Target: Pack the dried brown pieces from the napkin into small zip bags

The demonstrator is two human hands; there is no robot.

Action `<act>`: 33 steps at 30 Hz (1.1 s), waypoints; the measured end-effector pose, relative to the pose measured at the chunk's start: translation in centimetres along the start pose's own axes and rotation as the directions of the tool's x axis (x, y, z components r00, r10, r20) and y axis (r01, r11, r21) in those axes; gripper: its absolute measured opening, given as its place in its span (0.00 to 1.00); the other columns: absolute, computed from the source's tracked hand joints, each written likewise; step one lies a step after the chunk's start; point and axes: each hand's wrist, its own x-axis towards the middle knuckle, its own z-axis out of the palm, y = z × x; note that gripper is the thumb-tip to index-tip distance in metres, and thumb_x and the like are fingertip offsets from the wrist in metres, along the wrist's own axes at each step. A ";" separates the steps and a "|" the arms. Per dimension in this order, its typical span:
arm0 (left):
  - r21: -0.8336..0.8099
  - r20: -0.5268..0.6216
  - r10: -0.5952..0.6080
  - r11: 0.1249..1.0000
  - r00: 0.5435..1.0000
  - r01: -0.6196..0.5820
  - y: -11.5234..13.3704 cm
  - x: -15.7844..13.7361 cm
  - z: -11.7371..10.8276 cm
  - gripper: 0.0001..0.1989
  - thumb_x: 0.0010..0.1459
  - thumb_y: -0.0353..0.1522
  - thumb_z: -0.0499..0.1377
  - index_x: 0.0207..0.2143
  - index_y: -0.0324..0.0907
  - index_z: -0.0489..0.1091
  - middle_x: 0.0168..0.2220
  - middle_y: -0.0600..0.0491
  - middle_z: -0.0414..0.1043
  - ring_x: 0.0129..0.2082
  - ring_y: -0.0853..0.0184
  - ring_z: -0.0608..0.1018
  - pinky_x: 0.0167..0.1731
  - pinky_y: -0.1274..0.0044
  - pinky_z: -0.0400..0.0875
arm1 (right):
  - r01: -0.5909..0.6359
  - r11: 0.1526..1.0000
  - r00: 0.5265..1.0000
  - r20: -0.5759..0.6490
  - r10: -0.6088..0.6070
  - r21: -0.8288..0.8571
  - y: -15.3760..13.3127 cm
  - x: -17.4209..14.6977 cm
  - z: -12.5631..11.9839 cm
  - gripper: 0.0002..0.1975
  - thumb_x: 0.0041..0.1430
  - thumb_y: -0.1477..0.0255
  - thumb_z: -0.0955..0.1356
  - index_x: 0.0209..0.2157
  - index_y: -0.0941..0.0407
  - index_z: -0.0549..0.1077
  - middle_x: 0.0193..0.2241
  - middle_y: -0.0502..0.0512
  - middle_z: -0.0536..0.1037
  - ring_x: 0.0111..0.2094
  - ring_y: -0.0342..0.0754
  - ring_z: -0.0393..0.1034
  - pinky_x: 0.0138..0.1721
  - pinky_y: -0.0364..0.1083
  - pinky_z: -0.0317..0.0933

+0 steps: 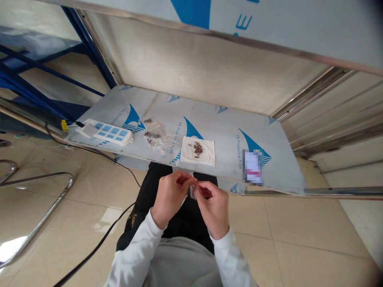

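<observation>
My left hand [172, 195] and my right hand [213, 204] meet above my lap, just in front of the shelf edge. Fingertips of both are pinched together on a small clear plastic bag [192, 192], which hangs between them. Whatever the bag holds is too small to make out. Beyond my hands a white cloth [206, 157], folded square, lies on the shelf. A little heap of small brown pieces [198, 149] rests on the cloth. To its left are crumpled clear plastic bags [160, 139] with dark brown bits in them.
The metal shelf [227, 123] is covered in printed protective film. A white power strip [112, 133] with a plug and cable sits at its left end. A blurred-out flat object [253, 167] lies at the right front. Another shelf [281, 28] overhangs above; a metal chair leg [60, 211] stands at left.
</observation>
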 end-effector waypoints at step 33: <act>0.447 0.052 0.250 0.860 0.967 -0.246 2.0 3.6 -1.7 0.07 0.61 0.27 0.54 0.36 0.42 0.71 0.31 0.51 0.77 0.29 0.66 0.78 0.30 0.78 0.66 | 0.318 0.948 0.909 0.278 -0.310 0.016 3.3 6.4 -0.3 0.16 0.51 0.72 0.70 0.44 0.55 0.72 0.32 0.52 0.76 0.32 0.47 0.71 0.35 0.45 0.67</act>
